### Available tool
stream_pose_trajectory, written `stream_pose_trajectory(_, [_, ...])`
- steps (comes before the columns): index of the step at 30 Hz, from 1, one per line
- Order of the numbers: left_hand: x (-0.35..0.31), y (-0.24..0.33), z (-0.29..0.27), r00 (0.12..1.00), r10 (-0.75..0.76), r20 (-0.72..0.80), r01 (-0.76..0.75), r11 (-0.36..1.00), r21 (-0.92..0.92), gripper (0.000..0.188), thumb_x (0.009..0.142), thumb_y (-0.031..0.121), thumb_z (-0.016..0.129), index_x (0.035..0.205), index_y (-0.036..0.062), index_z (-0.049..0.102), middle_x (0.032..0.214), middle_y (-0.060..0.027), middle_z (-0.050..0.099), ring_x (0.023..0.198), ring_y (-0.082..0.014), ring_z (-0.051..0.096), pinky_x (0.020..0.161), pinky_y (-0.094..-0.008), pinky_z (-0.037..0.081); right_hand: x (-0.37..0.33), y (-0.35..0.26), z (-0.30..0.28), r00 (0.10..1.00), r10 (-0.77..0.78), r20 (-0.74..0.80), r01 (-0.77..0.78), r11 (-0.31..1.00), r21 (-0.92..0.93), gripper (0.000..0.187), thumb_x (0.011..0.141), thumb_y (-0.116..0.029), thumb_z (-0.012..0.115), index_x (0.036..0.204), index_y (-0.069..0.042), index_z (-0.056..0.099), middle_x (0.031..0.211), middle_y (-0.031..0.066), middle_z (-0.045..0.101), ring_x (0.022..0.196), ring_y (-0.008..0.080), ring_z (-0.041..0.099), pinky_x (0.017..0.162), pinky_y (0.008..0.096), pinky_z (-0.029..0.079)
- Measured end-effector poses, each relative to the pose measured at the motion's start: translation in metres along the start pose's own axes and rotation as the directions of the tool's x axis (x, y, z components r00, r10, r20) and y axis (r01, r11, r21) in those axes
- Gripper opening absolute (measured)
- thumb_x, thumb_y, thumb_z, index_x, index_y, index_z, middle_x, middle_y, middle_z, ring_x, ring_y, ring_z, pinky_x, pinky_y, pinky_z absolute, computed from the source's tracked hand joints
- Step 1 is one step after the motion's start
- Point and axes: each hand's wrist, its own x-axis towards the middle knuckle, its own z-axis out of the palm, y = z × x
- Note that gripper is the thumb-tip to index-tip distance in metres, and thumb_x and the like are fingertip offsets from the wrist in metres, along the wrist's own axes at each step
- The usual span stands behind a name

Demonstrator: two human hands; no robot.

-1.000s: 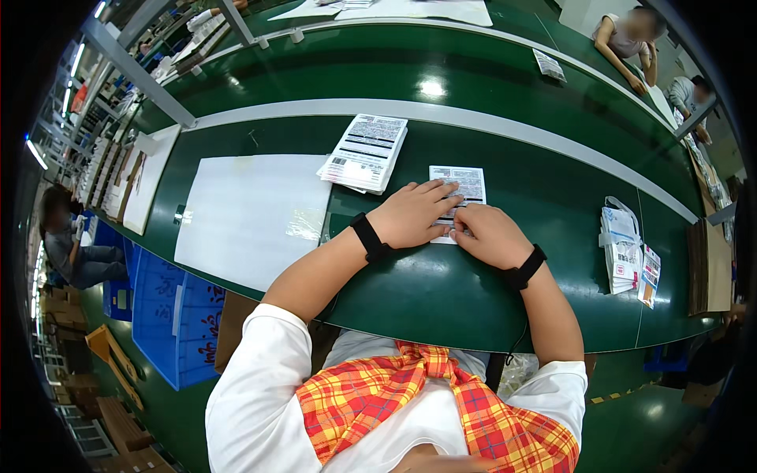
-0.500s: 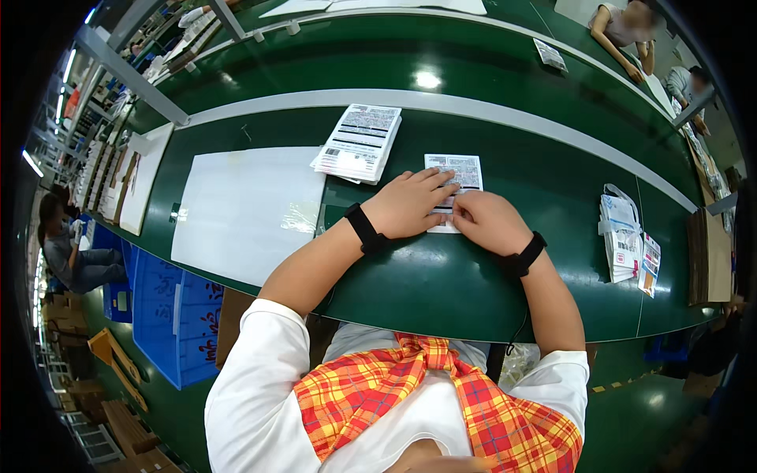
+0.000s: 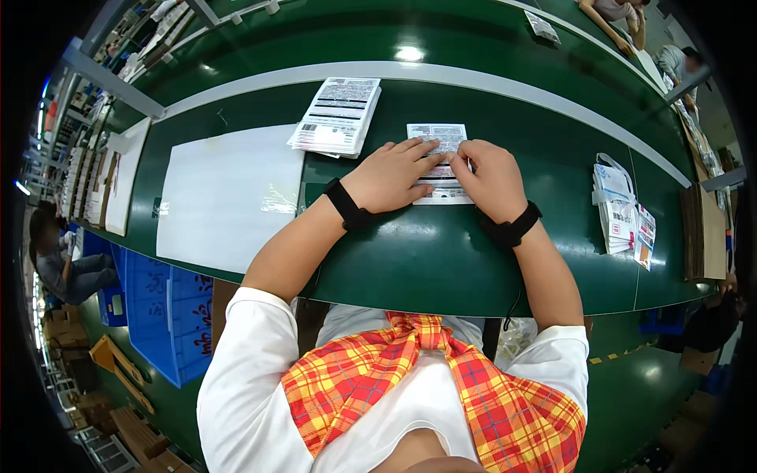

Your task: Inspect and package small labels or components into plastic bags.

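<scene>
A white printed sheet (image 3: 438,132), small and covered in dark text, lies flat on the green table in front of me. My left hand (image 3: 392,175) rests on its left part, palm down with fingers stretched and apart. At the sheet's right edge, my right hand (image 3: 490,177) is closed, thumb and curled index finger meeting over the print. Whatever may be between those fingertips is too small to make out. Behind my left hand sits a stack of similar printed sheets (image 3: 337,114).
A large white board (image 3: 229,193) with a clear plastic piece on it covers the table's left. At the right lie a bundle of printed packets (image 3: 613,206) and brown cardboard (image 3: 704,232). A pale rail (image 3: 441,75) runs along the back. Blue crates (image 3: 169,315) stand below left.
My right hand has slid away from me along the sheet's right edge, from its lower part to about the middle. My left hand stays spread on the sheet. The whole view has shifted slightly.
</scene>
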Motion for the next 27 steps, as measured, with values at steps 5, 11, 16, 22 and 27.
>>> stream_pose_trajectory(5, [0.000, 0.000, 0.003, 1.000, 0.002, -0.017, -0.002, 1.000, 0.011, 0.055, 0.096, 0.033, 0.059, 0.144, 0.0106, 0.047, 0.154, -0.0125, 0.041, 0.144, -0.0321, 0.035, 0.112, -0.0485, 0.035, -0.002, 0.000, 0.002, 0.998, -0.015, -0.054, 0.013, 0.999, -0.047, 0.023, 0.090, -0.020, 0.064, 0.078, -0.001, 0.061, 0.073, 0.0143, 0.060, 0.063, 0.0313, 0.058, 0.057, 0.0401, 0.044])
stream_pose_trajectory(11, [0.001, 0.001, 0.002, 1.000, 0.002, -0.011, -0.001, 1.000, 0.016, 0.055, 0.096, 0.033, 0.059, 0.145, 0.0114, 0.046, 0.154, -0.0124, 0.041, 0.144, -0.0321, 0.035, 0.113, -0.0485, 0.034, 0.004, 0.005, -0.009, 0.985, 0.101, -0.140, -0.104, 0.995, -0.015, 0.026, 0.089, -0.019, 0.064, 0.074, 0.001, 0.058, 0.062, 0.0142, 0.054, 0.055, 0.0291, 0.051, 0.053, 0.0373, 0.040])
stream_pose_trajectory(16, [0.000, 0.002, 0.001, 1.000, -0.004, 0.009, 0.004, 1.000, -0.002, 0.055, 0.096, 0.033, 0.058, 0.145, 0.0114, 0.046, 0.154, -0.0126, 0.040, 0.144, -0.0325, 0.035, 0.113, -0.0486, 0.034, 0.011, 0.030, -0.035, 0.933, 0.242, -0.266, -0.258, 0.966, -0.027, 0.030, 0.088, -0.019, 0.063, 0.071, 0.002, 0.053, 0.057, 0.0144, 0.047, 0.050, 0.0262, 0.043, 0.052, 0.0348, 0.036])
stream_pose_trajectory(22, [0.000, -0.001, 0.003, 1.000, -0.010, 0.006, 0.009, 1.000, 0.006, 0.055, 0.096, 0.033, 0.058, 0.145, 0.0108, 0.046, 0.155, -0.0129, 0.040, 0.144, -0.0328, 0.035, 0.113, -0.0484, 0.034, 0.009, 0.057, -0.056, 0.893, 0.243, -0.378, -0.330, 0.926, -0.185, 0.030, 0.087, -0.020, 0.059, 0.070, 0.003, 0.050, 0.057, 0.0150, 0.045, 0.050, 0.0259, 0.041, 0.051, 0.0349, 0.036])
stream_pose_trajectory(27, [0.002, 0.001, -0.002, 1.000, -0.005, 0.005, 0.005, 1.000, -0.002, 0.055, 0.097, 0.034, 0.058, 0.145, 0.0106, 0.046, 0.155, -0.0133, 0.040, 0.144, -0.0329, 0.035, 0.114, -0.0485, 0.033, 0.010, 0.061, -0.070, 0.865, 0.257, -0.431, -0.368, 0.909, -0.196, 0.030, 0.087, -0.021, 0.059, 0.070, 0.003, 0.049, 0.058, 0.0165, 0.046, 0.051, 0.0282, 0.042, 0.052, 0.0357, 0.037])
